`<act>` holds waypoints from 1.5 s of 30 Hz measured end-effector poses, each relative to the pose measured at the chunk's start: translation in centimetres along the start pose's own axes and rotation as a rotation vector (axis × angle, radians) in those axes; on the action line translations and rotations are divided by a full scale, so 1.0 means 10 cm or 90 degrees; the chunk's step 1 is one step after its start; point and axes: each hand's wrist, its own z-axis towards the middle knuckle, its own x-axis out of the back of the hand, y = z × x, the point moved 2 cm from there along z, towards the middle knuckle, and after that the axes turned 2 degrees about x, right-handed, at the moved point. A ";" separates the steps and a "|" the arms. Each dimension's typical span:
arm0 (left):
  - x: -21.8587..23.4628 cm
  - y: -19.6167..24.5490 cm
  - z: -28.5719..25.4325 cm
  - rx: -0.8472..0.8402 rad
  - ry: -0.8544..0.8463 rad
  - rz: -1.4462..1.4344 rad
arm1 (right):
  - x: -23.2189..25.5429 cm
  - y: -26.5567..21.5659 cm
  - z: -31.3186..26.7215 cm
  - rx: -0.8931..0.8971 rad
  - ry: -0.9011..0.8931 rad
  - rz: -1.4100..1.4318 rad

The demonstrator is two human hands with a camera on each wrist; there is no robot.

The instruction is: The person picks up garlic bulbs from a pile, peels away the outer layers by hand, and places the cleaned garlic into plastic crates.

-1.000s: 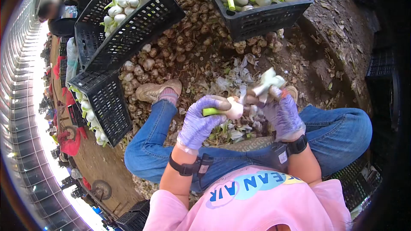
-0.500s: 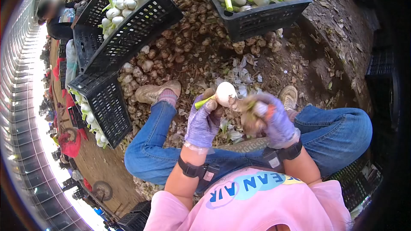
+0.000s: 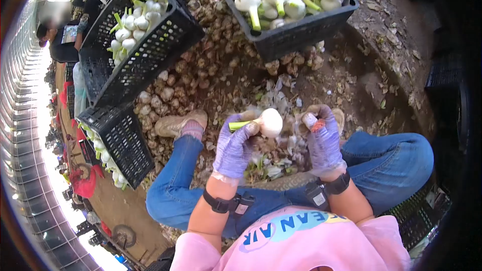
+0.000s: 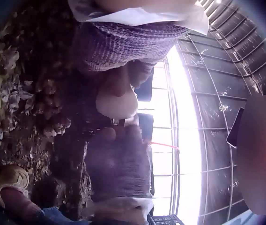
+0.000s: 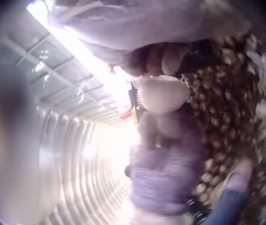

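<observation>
In the head view my left hand (image 3: 233, 143), in a purple knit glove with dark fingertips, grips a white garlic bulb (image 3: 271, 122) by its trimmed green stem (image 3: 240, 125). The bulb's round end points toward my right hand (image 3: 324, 143). That hand, gloved the same way, is a short gap away with its fingers loosely bent and no bulb in it. An orange-red patch and a pale wrap show on its digits. The right wrist view has the bulb (image 5: 163, 94) between both hands, close to the right fingertips (image 5: 172, 58).
Black crates of cleaned garlic stand at the front right (image 3: 306, 32) and front left (image 3: 145, 52), another (image 3: 120, 140) at the left. Unpeeled bulbs (image 3: 201, 70) are heaped between them. Peeled skins (image 3: 273, 165) litter the ground between my legs. Another person (image 3: 65, 45) is at the far left.
My right hand, which held pale peeled layers a second ago and then worked blurred at the bulb's root end, has drawn away to the right. My left hand keeps hold of the garlic.
</observation>
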 end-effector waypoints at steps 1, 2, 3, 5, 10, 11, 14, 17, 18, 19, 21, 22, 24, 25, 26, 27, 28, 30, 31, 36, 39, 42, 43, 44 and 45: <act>-0.15 0.13 0.08 -0.063 -0.034 0.005 | 0.03 0.01 0.04 0.033 -0.005 -0.019; -0.29 0.28 0.13 -0.125 -0.063 0.008 | 0.06 0.08 0.07 0.061 -0.009 -0.039; -0.46 0.46 0.19 -0.163 -0.145 -0.023 | 0.06 0.17 0.09 0.057 -0.037 -0.045; -0.73 0.75 0.29 -0.236 -0.227 -0.053 | 0.06 0.25 0.06 0.035 -0.078 -0.113; -0.13 0.92 0.85 -0.322 -0.004 0.040 | 0.14 0.42 0.13 -0.047 -0.101 -0.209; 0.13 0.90 1.02 -0.304 0.067 0.060 | 0.13 0.45 0.14 -0.052 -0.108 -0.181; 0.78 0.71 1.41 -0.216 0.222 0.172 | 0.19 0.63 0.20 -0.077 -0.134 -0.155; 1.34 0.42 1.87 -0.145 0.291 0.348 | 0.18 0.60 0.28 -0.068 -0.151 -0.341; 1.56 0.31 2.06 -0.153 0.302 0.386 | 0.22 0.65 0.32 -0.073 -0.152 -0.342; 1.61 0.26 2.16 -0.135 0.308 0.511 | 0.30 0.73 0.34 -0.119 -0.119 -0.337; 1.40 0.21 2.32 -0.169 0.288 0.567 | 0.38 0.84 0.35 -0.166 -0.055 -0.348; 1.32 0.22 2.44 -0.211 0.264 0.623 | 0.34 0.81 0.40 -0.173 -0.054 -0.351; 1.65 -0.01 2.93 -0.311 0.227 0.609 | 0.22 0.70 0.45 -0.163 -0.098 -0.416; 1.34 0.05 2.94 -0.285 0.266 0.785 | 0.24 0.74 0.48 -0.190 -0.108 -0.408; 1.15 0.06 2.99 -0.253 0.300 0.961 | 0.23 0.75 0.50 -0.195 -0.107 -0.410; 1.14 0.02 3.10 -0.250 0.299 0.960 | 0.22 0.76 0.51 -0.200 -0.103 -0.380; 1.16 -0.05 3.21 -0.163 0.281 0.888 | 0.21 0.76 0.51 -0.204 -0.098 -0.350; 1.39 -0.26 3.39 -0.077 0.260 0.813 | 0.23 0.78 0.51 -0.229 -0.084 -0.314; 1.65 -0.43 3.53 -0.103 0.255 0.697 | 0.23 0.78 0.50 -0.250 -0.072 -0.274; 0.80 -0.19 2.41 -0.164 0.136 0.482 | 0.18 0.70 0.43 -0.163 -0.067 -0.239; 0.31 -0.05 1.55 -0.063 -0.085 0.366 | 0.09 0.55 0.34 -0.034 -0.095 -0.252; -0.17 0.08 0.58 0.066 -0.216 0.162 | 0.02 0.46 0.21 -0.026 -0.109 -0.263; -0.12 0.01 0.40 0.012 -0.197 0.208 | 0.03 0.43 0.14 -0.056 -0.090 -0.282; -0.08 -0.07 0.25 -0.044 -0.177 0.253 | 0.02 0.35 0.08 -0.051 -0.090 -0.279; -0.08 -0.10 0.13 -0.089 -0.185 0.246 | -0.01 0.26 0.01 -0.080 -0.118 -0.232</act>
